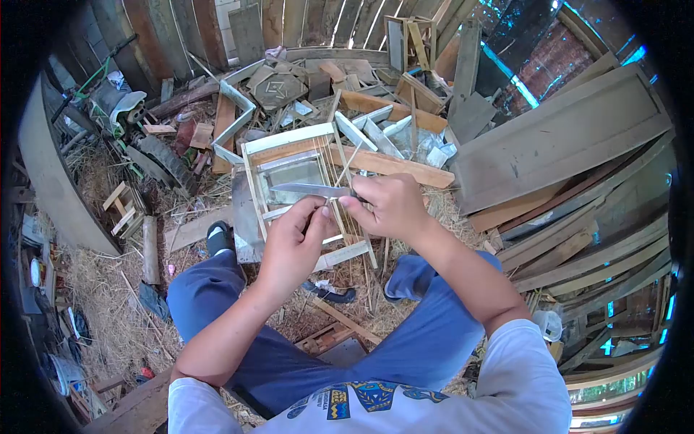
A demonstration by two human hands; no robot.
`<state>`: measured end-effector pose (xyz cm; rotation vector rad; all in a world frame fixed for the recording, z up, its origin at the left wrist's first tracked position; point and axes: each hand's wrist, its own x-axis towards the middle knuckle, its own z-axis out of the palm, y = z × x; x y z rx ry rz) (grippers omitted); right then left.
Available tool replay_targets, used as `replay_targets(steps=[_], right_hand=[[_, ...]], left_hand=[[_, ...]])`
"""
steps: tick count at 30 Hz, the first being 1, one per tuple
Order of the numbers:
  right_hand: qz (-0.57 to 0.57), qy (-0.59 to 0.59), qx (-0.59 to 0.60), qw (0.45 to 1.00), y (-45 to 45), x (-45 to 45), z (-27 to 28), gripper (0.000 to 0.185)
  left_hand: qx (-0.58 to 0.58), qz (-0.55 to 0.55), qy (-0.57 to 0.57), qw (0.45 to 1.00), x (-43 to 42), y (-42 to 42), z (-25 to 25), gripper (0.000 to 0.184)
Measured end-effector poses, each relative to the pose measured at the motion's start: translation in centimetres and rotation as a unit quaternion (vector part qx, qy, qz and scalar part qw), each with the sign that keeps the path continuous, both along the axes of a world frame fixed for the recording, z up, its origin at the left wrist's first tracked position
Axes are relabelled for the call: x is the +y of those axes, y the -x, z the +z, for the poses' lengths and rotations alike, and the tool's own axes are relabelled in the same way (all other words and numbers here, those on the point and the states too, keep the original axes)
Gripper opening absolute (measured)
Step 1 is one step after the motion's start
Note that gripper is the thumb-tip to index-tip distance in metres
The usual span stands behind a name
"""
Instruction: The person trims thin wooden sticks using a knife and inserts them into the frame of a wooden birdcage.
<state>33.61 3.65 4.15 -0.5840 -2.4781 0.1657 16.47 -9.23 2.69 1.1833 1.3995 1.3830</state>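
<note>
Head view: a knife (303,189) between two hands above a slatted wooden frame (289,137).
At left, the left hand (289,233) has its thumb and fingertips pinched narrow; what they grip is too small to tell. The blade points left, just on the far side of those fingertips, near a thin strip (350,163) slanting far and right. At right, the right hand (389,206) closes its fingers around the knife's dark handle.
</note>
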Motion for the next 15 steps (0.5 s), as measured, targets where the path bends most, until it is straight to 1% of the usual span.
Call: replay_targets(steps=[3, 5, 6, 7, 8, 9, 10, 11, 14, 15], right_hand=[[-0.019, -0.006, -0.004, 1.000, -0.4, 0.5, -0.1, 0.037], [-0.031, -0.008, 0.004, 0.999, -0.6, 1.8, -0.4, 0.038], [-0.087, 0.001, 0.029, 0.996, -0.9, 3.1, -0.9, 0.038], [-0.141, 0.009, 0.055, 0.988, -1.2, 4.2, -1.3, 0.038], [-0.139, 0.005, 0.054, 0.989, -1.8, 5.3, -1.4, 0.038], [-0.181, 0.041, 0.067, 0.980, -2.3, 6.1, -0.9, 0.037], [-0.222, 0.077, 0.080, 0.969, -2.7, 6.6, -0.8, 0.036], [-0.221, 0.075, 0.080, 0.969, -2.9, 6.6, -1.1, 0.036], [-0.154, 0.087, 0.098, 0.979, -2.2, 4.0, -1.0, 0.032], [-0.152, 0.090, 0.097, 0.979, -1.6, 3.2, -1.1, 0.032]], left_hand=[[0.019, -0.014, -0.001, 1.000, 0.2, 0.2, 0.0, 0.015], [0.020, 0.002, 0.007, 1.000, 0.7, 0.5, -0.2, 0.014], [0.020, 0.003, 0.004, 1.000, 0.8, 0.7, -0.2, 0.014], [-0.021, -0.011, 0.019, 1.000, 0.9, 0.9, -0.1, 0.014], [-0.062, -0.026, 0.033, 0.997, 0.9, 1.0, -0.1, 0.013], [-0.063, -0.024, 0.029, 0.997, 0.8, 0.9, 0.1, 0.013], [-0.037, -0.020, 0.008, 0.999, 0.5, 0.7, 0.2, 0.013], [-0.011, -0.016, -0.012, 1.000, 0.4, 0.6, 0.2, 0.013], [-0.041, -0.020, 0.007, 0.999, 0.4, 1.1, -0.2, 0.013], [-0.042, -0.018, 0.010, 0.999, 0.3, 1.2, -0.2, 0.013]])
